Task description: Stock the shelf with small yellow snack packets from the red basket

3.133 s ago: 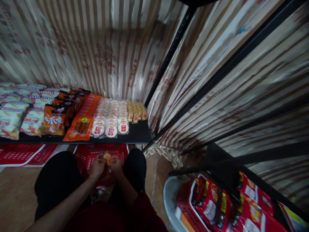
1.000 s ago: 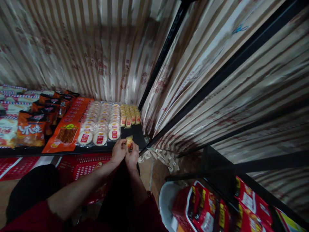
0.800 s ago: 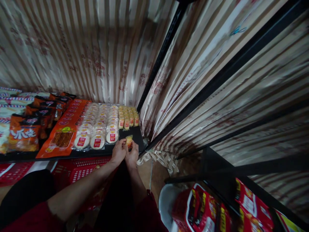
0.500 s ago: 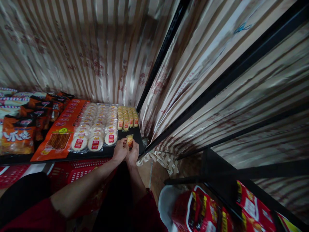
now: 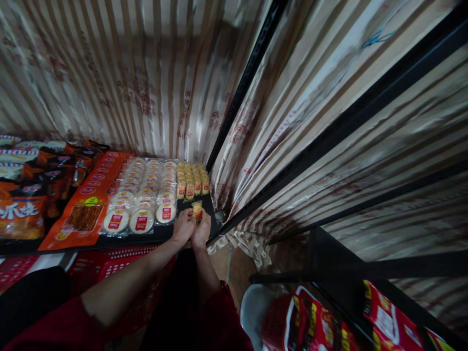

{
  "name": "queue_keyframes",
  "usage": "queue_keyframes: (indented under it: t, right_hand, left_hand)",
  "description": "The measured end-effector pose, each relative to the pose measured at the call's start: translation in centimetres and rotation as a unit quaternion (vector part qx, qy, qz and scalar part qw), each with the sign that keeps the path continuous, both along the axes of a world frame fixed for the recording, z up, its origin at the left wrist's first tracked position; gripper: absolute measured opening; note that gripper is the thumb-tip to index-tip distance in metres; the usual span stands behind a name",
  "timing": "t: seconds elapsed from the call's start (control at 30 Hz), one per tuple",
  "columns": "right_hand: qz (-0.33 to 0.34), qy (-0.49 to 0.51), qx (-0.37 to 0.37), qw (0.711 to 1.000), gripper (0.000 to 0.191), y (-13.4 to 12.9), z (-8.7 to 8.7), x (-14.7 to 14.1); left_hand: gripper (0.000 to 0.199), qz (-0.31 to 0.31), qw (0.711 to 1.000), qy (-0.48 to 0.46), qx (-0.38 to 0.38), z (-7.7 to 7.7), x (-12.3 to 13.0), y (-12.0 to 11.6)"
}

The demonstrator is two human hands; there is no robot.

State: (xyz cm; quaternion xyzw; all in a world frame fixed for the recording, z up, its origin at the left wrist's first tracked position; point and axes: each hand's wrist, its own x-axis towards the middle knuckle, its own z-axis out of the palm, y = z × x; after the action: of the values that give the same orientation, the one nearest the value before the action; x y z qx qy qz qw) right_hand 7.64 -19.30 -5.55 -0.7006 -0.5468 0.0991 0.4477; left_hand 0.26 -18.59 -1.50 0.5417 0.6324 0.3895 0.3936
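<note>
A small yellow snack packet (image 5: 197, 210) with a red label stands upright between my hands, over the dark front part of the shelf (image 5: 182, 207). My left hand (image 5: 184, 226) pinches its left side with closed fingers. From the right, my right hand (image 5: 201, 231) has its fingers closed around the packet; they partly hide its lower end. Just beyond lie rows of similar yellow snack packets (image 5: 189, 189). To their left are overlapping rows of round white wrapped cakes (image 5: 142, 220) with red labels.
Large orange snack bags (image 5: 22, 214) and a flat orange packet (image 5: 86, 212) fill the shelf's left. Red baskets (image 5: 117, 258) sit below it. A black metal post (image 5: 248, 80) and striped curtain (image 5: 153, 78) stand behind. Red packets (image 5: 318, 321) are at lower right.
The view has shifted slightly, so the shelf's left goods appear a little lower and further left. Both hands keep the yellow packet in almost the same place.
</note>
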Motion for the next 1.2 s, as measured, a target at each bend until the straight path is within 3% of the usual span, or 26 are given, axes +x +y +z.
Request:
queue_keyframes:
  t: [0.47, 0.73, 1.2]
  right_hand:
    - [-0.017, 0.019, -0.012, 1.000, 0.039, 3.3, 0.1, 0.9]
    - [-0.036, 0.011, -0.019, 0.999, 0.040, 5.3, -0.1, 0.9]
    - [-0.036, -0.044, -0.017, 0.998, 0.040, 9.0, -0.7, 1.5]
  left_hand:
    - [0.024, -0.014, 1.000, 0.022, 0.011, -0.5, 1.1, 2.3]
    - [0.024, -0.006, 0.999, -0.048, 0.012, -1.1, 1.7, 4.2]
    - [0.032, -0.003, 0.998, -0.049, -0.048, 0.7, 1.6, 5.3]
